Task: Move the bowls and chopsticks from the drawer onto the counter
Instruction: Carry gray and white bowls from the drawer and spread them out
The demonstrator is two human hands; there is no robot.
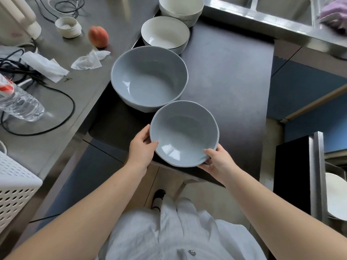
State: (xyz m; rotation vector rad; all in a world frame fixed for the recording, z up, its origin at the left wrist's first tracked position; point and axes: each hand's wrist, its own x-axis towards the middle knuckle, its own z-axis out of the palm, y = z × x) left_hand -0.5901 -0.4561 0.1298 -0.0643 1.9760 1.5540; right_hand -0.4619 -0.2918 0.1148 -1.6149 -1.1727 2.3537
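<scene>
A: Head view: counter point(62, 117) on the left, open drawer point(225, 76) holding a big grey bowl point(149, 77), then the small grey bowl point(185, 133) at its near end.

B: Left hand point(141, 149) and right hand point(218, 162) grip opposite rims, thumbs hooked inside. Keep it level, clear the big bowl.

Small grey-blue bowl point(185, 133) upright, tilted slightly, at the dark mat's near edge. At its 11 o'clock, touching rims, sits the big grey bowl point(149, 77); beyond, at 12, two white bowls point(165, 33).
</scene>
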